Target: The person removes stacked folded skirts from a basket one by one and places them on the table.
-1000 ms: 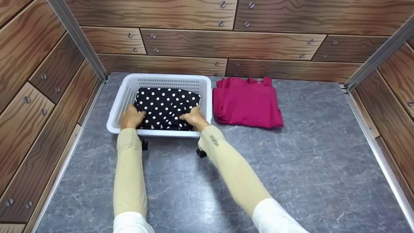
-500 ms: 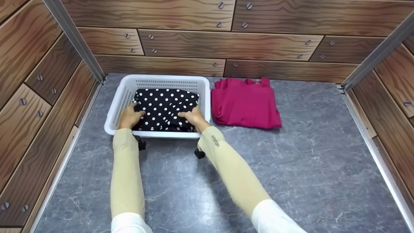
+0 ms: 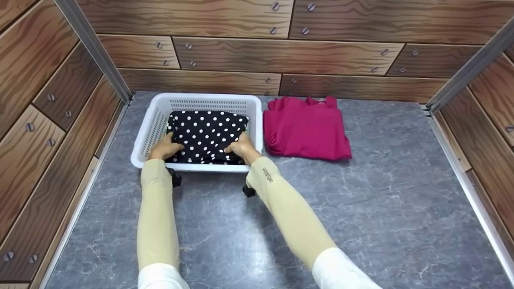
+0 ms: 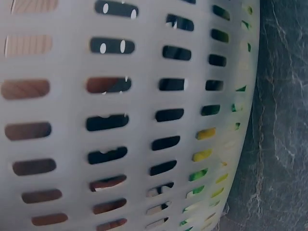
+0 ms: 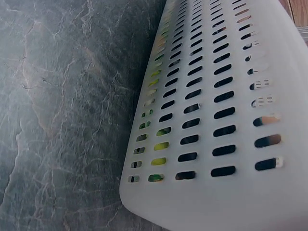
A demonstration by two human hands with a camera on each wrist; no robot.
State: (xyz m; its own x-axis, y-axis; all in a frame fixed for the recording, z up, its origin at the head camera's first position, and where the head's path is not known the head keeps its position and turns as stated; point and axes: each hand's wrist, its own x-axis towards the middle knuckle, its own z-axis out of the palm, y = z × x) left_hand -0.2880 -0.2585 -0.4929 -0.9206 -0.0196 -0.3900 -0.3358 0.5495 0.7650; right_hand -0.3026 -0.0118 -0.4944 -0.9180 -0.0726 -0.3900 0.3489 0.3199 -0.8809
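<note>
A folded black garment with white polka dots (image 3: 207, 130) lies inside a white plastic basket (image 3: 217, 96). My left hand (image 3: 164, 147) grips its left side, thumb over the top and the other fingers mostly tucked down out of sight. On the opposite side my right hand (image 3: 243, 147) holds the garment the same way, thumb pointing inward. Both wrist views look at the slotted outside of the basket wall (image 4: 67, 103). Through the lower slots, green and yellow patterned cloth (image 4: 203, 155) shows beneath the dark fabric.
A folded magenta garment (image 3: 307, 130) lies on the grey marbled surface (image 3: 381, 224), close against the basket's right side. Wood-patterned panels (image 3: 281, 56) stand at the back and both sides. Black wrist cameras (image 3: 249, 190) hang under the sleeves, just outside the basket's near rim.
Both thumbs have shifted slightly over the polka-dot garment, and the left hand's fingers have moved along its edge. The garment's front folds look flatter. The basket and magenta garment stay in place.
</note>
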